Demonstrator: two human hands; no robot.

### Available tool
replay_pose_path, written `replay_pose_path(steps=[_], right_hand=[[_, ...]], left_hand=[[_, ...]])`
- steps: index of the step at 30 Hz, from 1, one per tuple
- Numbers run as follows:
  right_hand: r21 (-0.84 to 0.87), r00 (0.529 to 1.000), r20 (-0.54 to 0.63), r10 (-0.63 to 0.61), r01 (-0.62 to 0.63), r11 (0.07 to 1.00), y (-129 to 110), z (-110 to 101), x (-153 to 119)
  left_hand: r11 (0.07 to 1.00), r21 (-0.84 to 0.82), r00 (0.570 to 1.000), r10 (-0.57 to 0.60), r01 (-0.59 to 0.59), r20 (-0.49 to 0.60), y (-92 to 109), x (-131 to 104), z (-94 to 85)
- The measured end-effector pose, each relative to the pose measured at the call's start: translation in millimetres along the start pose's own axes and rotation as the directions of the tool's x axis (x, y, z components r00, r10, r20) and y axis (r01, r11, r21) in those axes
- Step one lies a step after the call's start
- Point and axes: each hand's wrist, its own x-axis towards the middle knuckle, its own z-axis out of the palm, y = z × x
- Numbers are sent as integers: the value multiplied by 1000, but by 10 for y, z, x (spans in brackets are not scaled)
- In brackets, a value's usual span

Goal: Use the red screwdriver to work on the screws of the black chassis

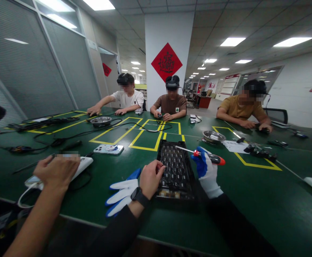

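Green tabletop (173,217) passable in front of the black case (176,166), and well to its right; left hand (150,178) and loose glove (123,192) blocking its left, right hand (206,173) its right, screwdriver (196,153) across its far end

White pillar (169,30), bright ceiling lights (233,42)

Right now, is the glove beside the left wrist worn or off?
Off: the glove lies spread on the table; the left hand is bare.
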Motion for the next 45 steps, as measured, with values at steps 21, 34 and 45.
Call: replay_pose_path(steps=[21, 34, 45], right_hand=[[-464, 981, 158, -112, 174, 869, 119, -480, 146], [220, 858, 256, 445, -500, 838, -621, 121, -280], [-357, 921, 383, -67, 215, 909, -975, 248, -1061]], left_hand=[[999, -33, 1000, 18, -18, 12, -10, 0, -8], [968, -248, 998, -29, 40, 50, 212, 11, -203], [832, -502, 963, -134, 237, 233, 608, -608, -444]])
